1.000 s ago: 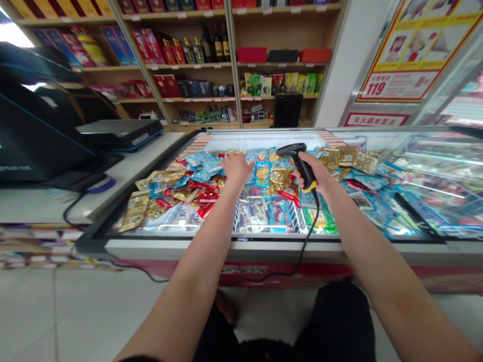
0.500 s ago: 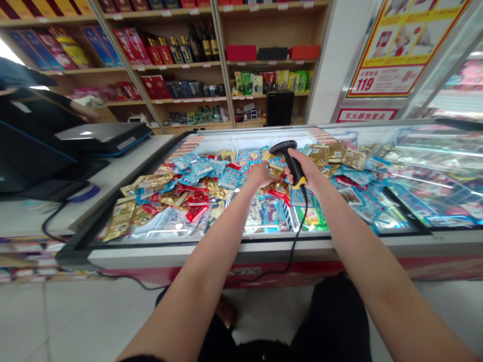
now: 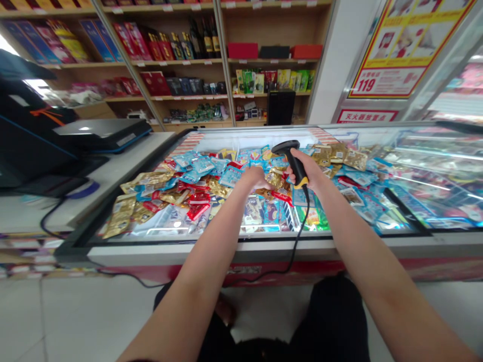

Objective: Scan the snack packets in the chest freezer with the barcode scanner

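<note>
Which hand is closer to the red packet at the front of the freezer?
Left. The left hand is just right of the red packet; the right hand, holding a barcode scanner, is farther right.

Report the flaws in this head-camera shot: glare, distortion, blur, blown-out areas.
In the head view, strong glare streaks across the glass freezer lid on the right; the tall wooden store shelving leans inward from wide-lens distortion; the bright opening at upper left is blown out; the black yellow-tipped barcode scanner shows no obvious blur.
</note>
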Action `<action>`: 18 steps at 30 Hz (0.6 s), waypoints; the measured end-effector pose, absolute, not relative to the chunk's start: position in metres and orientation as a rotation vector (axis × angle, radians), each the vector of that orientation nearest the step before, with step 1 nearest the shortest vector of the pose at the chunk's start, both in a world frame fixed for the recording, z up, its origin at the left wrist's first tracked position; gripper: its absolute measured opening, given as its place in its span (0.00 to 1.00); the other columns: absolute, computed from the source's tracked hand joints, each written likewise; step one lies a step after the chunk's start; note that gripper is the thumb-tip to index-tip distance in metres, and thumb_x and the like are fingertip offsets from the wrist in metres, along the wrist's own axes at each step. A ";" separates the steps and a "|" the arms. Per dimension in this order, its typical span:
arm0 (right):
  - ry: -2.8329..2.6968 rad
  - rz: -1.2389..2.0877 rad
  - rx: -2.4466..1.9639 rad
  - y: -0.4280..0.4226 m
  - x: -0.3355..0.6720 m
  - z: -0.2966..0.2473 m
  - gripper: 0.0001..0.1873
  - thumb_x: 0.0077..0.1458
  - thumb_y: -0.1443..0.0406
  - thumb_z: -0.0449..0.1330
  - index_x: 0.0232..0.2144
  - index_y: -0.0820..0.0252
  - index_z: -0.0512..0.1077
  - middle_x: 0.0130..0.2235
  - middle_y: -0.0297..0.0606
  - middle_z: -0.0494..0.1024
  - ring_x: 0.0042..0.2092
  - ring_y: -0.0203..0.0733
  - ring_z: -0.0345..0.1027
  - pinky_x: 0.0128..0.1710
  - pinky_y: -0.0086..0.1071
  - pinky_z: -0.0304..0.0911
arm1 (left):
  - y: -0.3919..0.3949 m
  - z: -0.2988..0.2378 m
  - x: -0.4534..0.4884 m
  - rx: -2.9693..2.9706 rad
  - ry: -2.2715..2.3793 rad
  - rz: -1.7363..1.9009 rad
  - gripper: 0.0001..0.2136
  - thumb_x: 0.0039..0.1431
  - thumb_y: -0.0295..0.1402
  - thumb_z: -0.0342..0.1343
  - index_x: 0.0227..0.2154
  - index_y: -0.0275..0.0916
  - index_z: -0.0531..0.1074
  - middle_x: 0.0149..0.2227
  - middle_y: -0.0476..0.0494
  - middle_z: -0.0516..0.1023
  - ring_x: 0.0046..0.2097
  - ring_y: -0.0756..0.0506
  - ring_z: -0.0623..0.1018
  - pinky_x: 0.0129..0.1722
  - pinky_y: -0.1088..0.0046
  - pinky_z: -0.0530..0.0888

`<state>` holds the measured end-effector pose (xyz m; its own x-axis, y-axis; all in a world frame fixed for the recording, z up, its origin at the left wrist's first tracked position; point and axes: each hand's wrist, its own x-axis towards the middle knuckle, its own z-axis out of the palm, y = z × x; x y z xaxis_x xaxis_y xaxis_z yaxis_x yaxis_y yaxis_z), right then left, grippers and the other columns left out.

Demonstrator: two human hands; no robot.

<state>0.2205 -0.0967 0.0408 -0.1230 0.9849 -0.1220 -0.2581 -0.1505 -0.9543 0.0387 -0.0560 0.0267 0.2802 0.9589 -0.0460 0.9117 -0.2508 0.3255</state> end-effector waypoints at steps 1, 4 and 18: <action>-1.011 1.506 -1.049 -0.097 0.220 0.041 0.17 0.65 0.52 0.54 0.36 0.60 0.69 0.18 0.34 0.71 0.15 0.36 0.62 0.11 0.27 0.60 | -0.058 0.027 0.040 2.263 1.711 0.217 0.25 0.29 0.39 0.75 0.35 0.36 0.80 0.48 0.29 0.79 0.57 0.27 0.73 0.56 0.59 0.68; -1.007 1.516 -1.045 -0.097 0.221 0.040 0.17 0.66 0.53 0.53 0.36 0.60 0.68 0.18 0.34 0.71 0.15 0.35 0.62 0.11 0.27 0.60 | -0.057 0.027 0.043 2.198 1.710 0.280 0.20 0.31 0.34 0.74 0.32 0.35 0.80 0.45 0.29 0.80 0.54 0.29 0.76 0.54 0.61 0.70; -1.092 1.563 -1.027 -0.103 0.219 0.042 0.17 0.63 0.51 0.56 0.36 0.59 0.67 0.18 0.33 0.70 0.15 0.35 0.60 0.12 0.26 0.59 | -0.005 0.003 0.005 1.443 1.531 1.358 0.09 0.41 0.33 0.65 0.27 0.35 0.77 0.24 0.49 0.76 0.34 0.45 0.77 0.34 0.72 0.72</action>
